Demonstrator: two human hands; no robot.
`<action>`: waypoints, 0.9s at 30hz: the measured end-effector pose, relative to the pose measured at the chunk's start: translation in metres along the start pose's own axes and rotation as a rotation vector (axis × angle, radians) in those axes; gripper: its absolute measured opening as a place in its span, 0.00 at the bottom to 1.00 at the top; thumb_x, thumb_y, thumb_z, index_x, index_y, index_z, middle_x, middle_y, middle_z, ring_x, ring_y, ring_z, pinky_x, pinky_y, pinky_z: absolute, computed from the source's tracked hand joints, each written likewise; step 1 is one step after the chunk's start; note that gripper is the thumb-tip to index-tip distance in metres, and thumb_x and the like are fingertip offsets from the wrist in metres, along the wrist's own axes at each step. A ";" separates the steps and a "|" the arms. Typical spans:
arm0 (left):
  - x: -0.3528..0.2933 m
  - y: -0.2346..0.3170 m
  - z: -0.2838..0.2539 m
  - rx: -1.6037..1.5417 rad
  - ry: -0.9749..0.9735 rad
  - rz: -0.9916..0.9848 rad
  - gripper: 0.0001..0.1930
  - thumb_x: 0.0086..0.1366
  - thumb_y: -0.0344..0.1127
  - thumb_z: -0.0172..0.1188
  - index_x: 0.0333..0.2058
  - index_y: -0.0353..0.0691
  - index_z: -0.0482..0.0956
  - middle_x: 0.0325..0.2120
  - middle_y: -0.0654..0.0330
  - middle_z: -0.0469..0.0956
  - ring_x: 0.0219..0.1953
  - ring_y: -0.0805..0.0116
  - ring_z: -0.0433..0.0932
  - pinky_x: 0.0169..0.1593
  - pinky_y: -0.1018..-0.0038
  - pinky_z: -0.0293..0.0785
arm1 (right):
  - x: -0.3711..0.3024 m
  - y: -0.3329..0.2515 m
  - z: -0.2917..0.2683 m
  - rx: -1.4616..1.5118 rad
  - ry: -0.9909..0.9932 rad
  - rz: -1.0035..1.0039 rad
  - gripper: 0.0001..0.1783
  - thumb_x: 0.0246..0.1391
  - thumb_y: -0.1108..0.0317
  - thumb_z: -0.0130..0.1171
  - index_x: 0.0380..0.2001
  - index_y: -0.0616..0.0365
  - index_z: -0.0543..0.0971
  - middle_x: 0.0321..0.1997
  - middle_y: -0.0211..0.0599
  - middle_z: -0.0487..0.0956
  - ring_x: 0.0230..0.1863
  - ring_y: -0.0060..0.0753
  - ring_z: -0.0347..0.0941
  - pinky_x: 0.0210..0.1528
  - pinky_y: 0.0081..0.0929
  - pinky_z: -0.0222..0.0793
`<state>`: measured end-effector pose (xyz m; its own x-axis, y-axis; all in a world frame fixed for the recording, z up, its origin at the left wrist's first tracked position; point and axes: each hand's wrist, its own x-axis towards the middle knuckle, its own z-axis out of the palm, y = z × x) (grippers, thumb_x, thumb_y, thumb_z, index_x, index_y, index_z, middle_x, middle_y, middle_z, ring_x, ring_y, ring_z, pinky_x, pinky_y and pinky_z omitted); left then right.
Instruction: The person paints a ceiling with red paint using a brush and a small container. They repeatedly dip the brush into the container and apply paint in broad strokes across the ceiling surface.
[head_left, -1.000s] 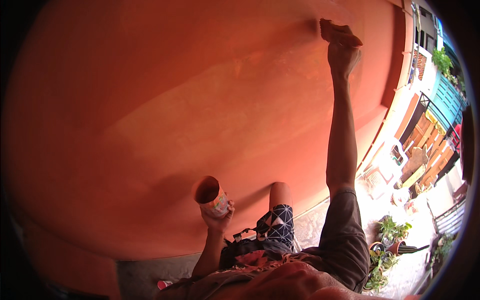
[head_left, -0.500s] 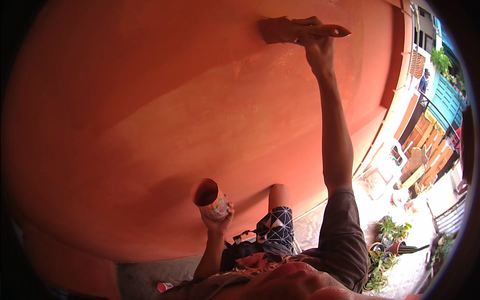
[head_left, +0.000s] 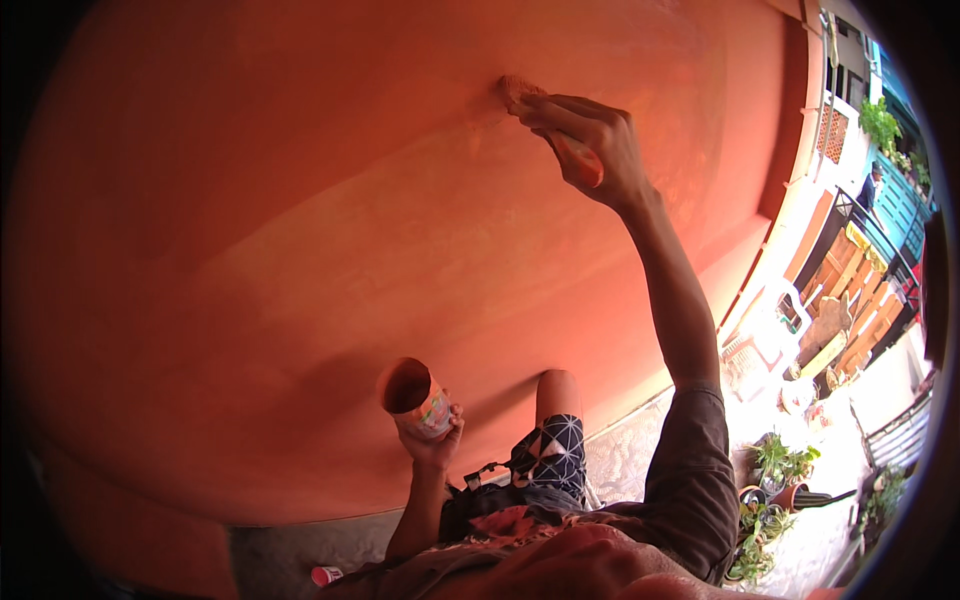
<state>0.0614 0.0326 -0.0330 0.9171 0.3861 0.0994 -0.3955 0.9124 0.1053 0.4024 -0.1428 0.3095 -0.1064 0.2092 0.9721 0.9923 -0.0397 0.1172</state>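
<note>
High on the orange wall (head_left: 380, 250), my right hand (head_left: 598, 148) grips a paintbrush (head_left: 575, 158) by its handle. The bristle end touches the wall, and the fingers cover much of the brush. Down near my body, my left hand (head_left: 432, 440) is wrapped round a paint-smeared can (head_left: 430, 405). The can's open top tilts toward the wall, and its inside looks dark, so I cannot tell how much paint is in it. Part of the wall's surface looks paler and patchy below the brush.
A small red and white container (head_left: 326, 575) lies on the grey floor at the lower left. Potted plants (head_left: 780, 465), a white plastic chair (head_left: 765, 345) and wooden boards (head_left: 850, 300) stand to the right. A person (head_left: 870, 187) is farther off by a blue gate (head_left: 893, 208).
My right hand has come down and slightly left with the brush, and its handle has swung from sideways to pointing downward. The left hand and can have barely moved. The distant person has shifted.
</note>
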 end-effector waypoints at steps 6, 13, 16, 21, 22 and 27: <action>-0.002 -0.001 0.002 -0.003 0.000 -0.008 0.36 0.62 0.58 0.61 0.57 0.32 0.68 0.52 0.48 0.70 0.49 0.50 0.70 0.47 0.64 0.76 | 0.014 0.047 -0.023 0.530 0.310 0.366 0.07 0.55 0.75 0.60 0.35 0.68 0.83 0.37 0.34 0.83 0.37 0.31 0.81 0.37 0.25 0.78; -0.004 -0.002 0.003 -0.014 -0.022 0.001 0.36 0.63 0.58 0.61 0.57 0.32 0.68 0.52 0.47 0.70 0.49 0.50 0.70 0.47 0.64 0.76 | 0.014 0.073 -0.036 -0.074 0.585 0.400 0.07 0.56 0.71 0.59 0.36 0.57 0.84 0.33 0.28 0.86 0.31 0.26 0.81 0.35 0.22 0.76; -0.002 -0.001 0.004 -0.004 -0.010 -0.005 0.35 0.63 0.57 0.60 0.57 0.32 0.69 0.52 0.47 0.70 0.49 0.50 0.70 0.47 0.64 0.76 | 0.019 0.041 -0.015 -0.268 0.457 0.290 0.07 0.54 0.73 0.62 0.34 0.46 0.83 0.29 0.26 0.84 0.27 0.36 0.80 0.27 0.31 0.73; 0.000 0.003 -0.002 -0.017 0.007 0.002 0.35 0.64 0.57 0.60 0.57 0.32 0.69 0.52 0.46 0.71 0.49 0.49 0.71 0.46 0.64 0.76 | 0.021 -0.025 0.026 -0.185 0.063 0.057 0.13 0.50 0.75 0.66 0.41 0.52 0.83 0.41 0.27 0.84 0.38 0.33 0.82 0.31 0.28 0.77; -0.001 0.003 -0.002 -0.016 0.009 0.004 0.35 0.64 0.57 0.60 0.57 0.32 0.69 0.52 0.46 0.71 0.49 0.49 0.71 0.46 0.64 0.76 | 0.023 -0.026 0.023 0.012 0.054 0.055 0.12 0.51 0.75 0.67 0.41 0.54 0.83 0.41 0.28 0.83 0.38 0.32 0.82 0.32 0.27 0.77; -0.005 0.003 0.002 -0.019 0.007 0.008 0.35 0.64 0.57 0.60 0.58 0.33 0.69 0.53 0.46 0.72 0.49 0.49 0.71 0.46 0.64 0.77 | 0.032 -0.003 -0.012 0.584 0.235 0.502 0.10 0.56 0.76 0.59 0.39 0.71 0.80 0.41 0.36 0.80 0.45 0.29 0.79 0.51 0.29 0.79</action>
<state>0.0552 0.0330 -0.0311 0.9144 0.3939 0.0931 -0.4015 0.9118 0.0860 0.3950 -0.1478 0.3422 0.4146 0.0881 0.9057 0.7914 0.4563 -0.4067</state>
